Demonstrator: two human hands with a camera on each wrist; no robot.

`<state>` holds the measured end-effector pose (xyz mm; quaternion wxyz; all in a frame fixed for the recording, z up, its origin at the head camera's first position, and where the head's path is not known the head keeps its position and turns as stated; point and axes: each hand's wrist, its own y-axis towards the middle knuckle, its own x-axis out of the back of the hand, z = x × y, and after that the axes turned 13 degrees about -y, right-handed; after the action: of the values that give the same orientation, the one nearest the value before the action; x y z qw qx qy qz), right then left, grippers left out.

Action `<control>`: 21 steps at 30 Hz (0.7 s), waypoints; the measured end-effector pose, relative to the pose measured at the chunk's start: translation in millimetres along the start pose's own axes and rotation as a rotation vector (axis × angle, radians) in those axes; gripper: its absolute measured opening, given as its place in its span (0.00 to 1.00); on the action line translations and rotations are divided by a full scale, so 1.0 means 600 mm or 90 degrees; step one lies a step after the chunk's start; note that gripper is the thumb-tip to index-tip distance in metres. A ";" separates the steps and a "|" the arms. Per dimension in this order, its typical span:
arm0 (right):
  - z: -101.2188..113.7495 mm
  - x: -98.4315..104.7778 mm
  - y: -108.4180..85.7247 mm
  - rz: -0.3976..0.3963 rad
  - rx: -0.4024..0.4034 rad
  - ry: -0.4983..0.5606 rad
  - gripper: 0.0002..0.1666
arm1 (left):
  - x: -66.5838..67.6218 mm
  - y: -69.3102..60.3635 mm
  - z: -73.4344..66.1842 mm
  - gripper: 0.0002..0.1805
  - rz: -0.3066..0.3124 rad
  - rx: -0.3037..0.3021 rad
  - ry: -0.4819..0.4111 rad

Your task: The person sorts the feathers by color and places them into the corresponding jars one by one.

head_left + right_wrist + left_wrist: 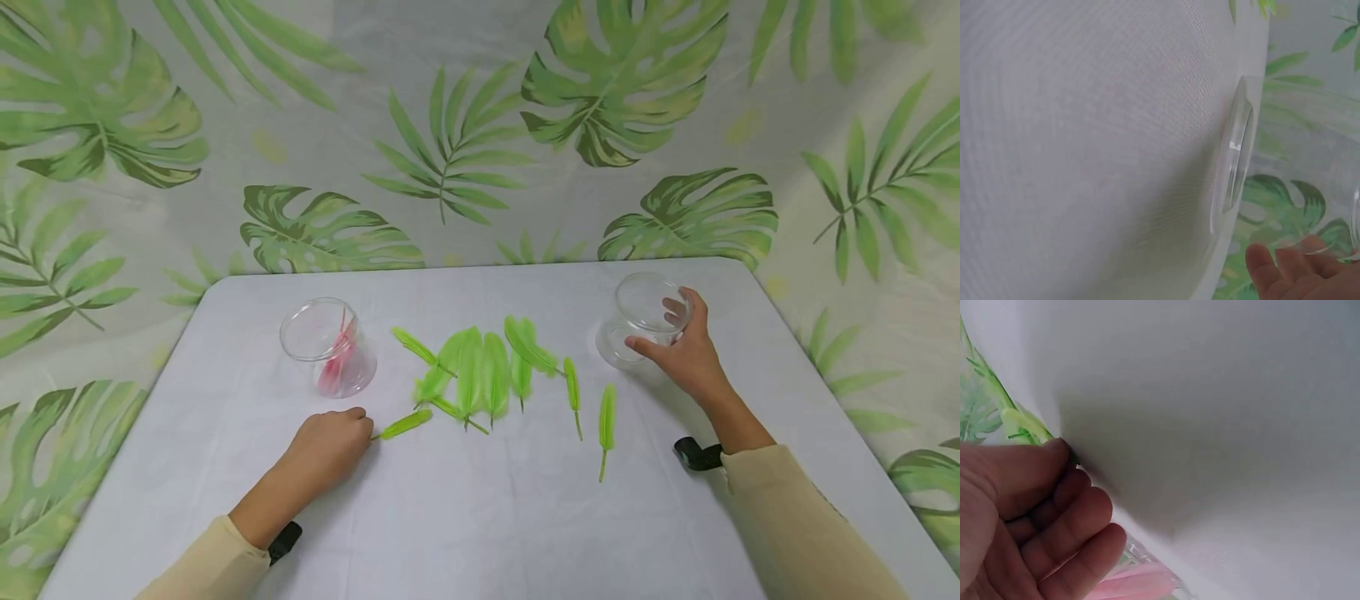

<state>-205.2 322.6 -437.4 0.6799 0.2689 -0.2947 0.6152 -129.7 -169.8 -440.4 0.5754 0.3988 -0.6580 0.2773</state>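
Observation:
In the head view the left hand (330, 447) pinches the quill end of a small green feather (407, 423), just above the cloth; the left wrist view shows thumb and fingertips meeting on it. The right hand (688, 354) curls round the side of a clear glass jar (622, 343) at the table's right, thumb in front and fingers behind. Nothing is seen inside that jar. Between the hands lie several green feathers (495, 377), some overlapping, with two smaller ones (607, 417) (573, 387) apart at the right.
A second clear jar (363, 367) with pink feathers (337, 362) inside stands beyond the left hand. White cloth covers the table (480, 517). Leaf-patterned fabric (480, 242) hangs behind it. Dark wrist devices show under both wrists.

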 end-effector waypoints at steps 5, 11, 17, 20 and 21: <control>0.000 0.001 -0.001 0.006 -0.002 0.006 0.70 | -0.004 0.002 0.006 0.13 0.012 -0.011 -0.012; 0.000 0.006 -0.001 0.008 -0.002 0.010 0.70 | 0.002 0.007 0.010 0.13 -0.003 0.018 -0.095; 0.003 0.006 0.000 0.016 -0.008 0.011 0.71 | 0.021 0.011 0.003 0.08 -0.032 0.021 -0.151; 0.004 0.005 0.000 0.018 -0.007 0.008 0.71 | 0.032 0.014 -0.004 0.11 -0.074 -0.011 -0.170; 0.005 0.005 0.001 0.019 -0.004 0.008 0.71 | 0.038 0.016 -0.007 0.12 -0.086 -0.023 -0.175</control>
<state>-205.6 322.7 -433.3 0.6736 0.2585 -0.2967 0.6256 -136.1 -166.2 -416.5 0.5043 0.4662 -0.7069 0.1689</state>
